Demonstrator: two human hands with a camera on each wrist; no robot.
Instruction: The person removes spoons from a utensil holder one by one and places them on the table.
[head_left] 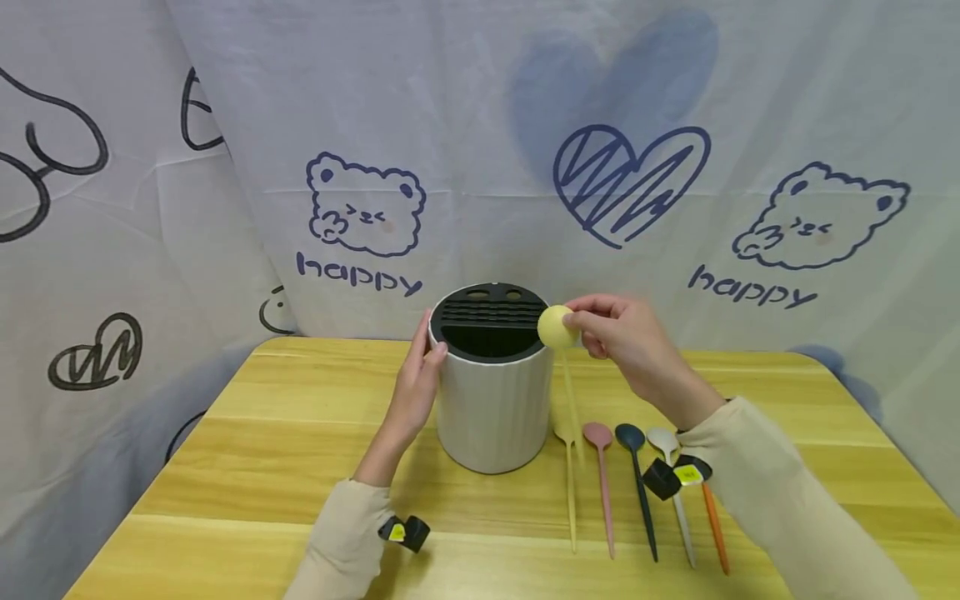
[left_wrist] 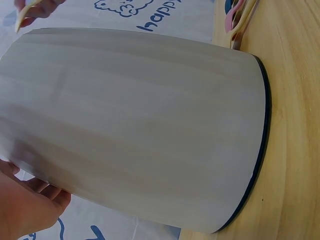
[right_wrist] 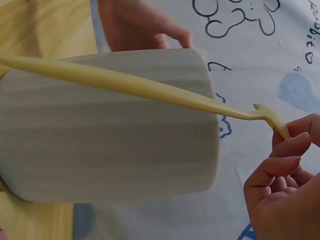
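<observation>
A white ribbed utensil holder (head_left: 491, 408) with a black slotted lid (head_left: 491, 315) stands upright on the table. My left hand (head_left: 414, 387) grips its left side near the rim, thumb toward the front. My right hand (head_left: 618, 337) pinches a pale yellow spoon (head_left: 557, 327) by its round bowl, right of the lid. In the right wrist view the handle of this spoon (right_wrist: 135, 86) hangs down past the holder's wall, bowl end up. The lid has a large dark opening at the front, narrow slots behind it and two small holes at the back.
Right of the holder lie several spoons side by side: yellow (head_left: 570, 492), pink (head_left: 604, 483), dark blue (head_left: 637, 467), white (head_left: 681, 512) and orange (head_left: 716, 529). My right forearm partly covers the orange one. A printed cloth (head_left: 480, 108) hangs behind the wooden table (head_left: 247, 467).
</observation>
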